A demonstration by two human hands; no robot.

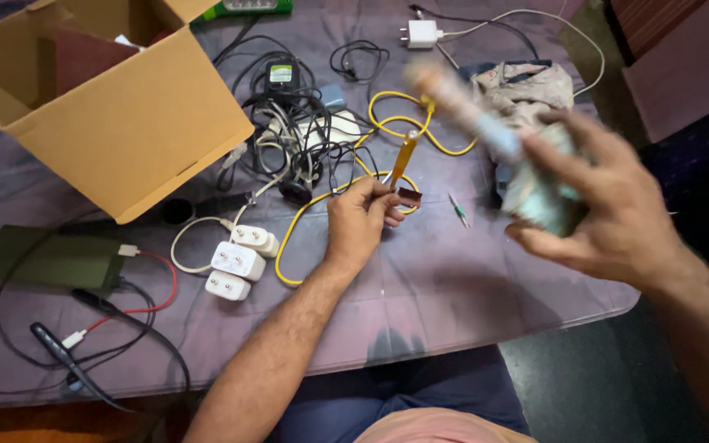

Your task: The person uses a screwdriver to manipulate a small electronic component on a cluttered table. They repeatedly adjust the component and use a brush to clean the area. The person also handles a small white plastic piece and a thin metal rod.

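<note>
Left hand [360,220], frame centre, grip closed on a yellow-handled screwdriver [403,160], its clear tip end pointing up-frame; a small dark red block [409,197] sits just beside the fingers. Right hand [609,205], right of frame & raised off the worktop [453,287], grip clenched round a blurred tool [486,123] w/ pale blue-green body & orange-ish end slanting to upper centre; too smeared to tell its kind. Between the hands lies a small green-tipped pen-like item [458,210]. Behind left hand: yellow cable [322,205] looping, then a tangle of black & white cables [297,139] w/ a black adapter bearing a green-white label [280,74]. Lower left of centre: three white plug chargers [235,262] in a cluster. Upper left: open brown cardboard box [125,131], flaps up. Top centre: white charger [422,34]. Far left: dark green flat pouch [51,258].
</note>
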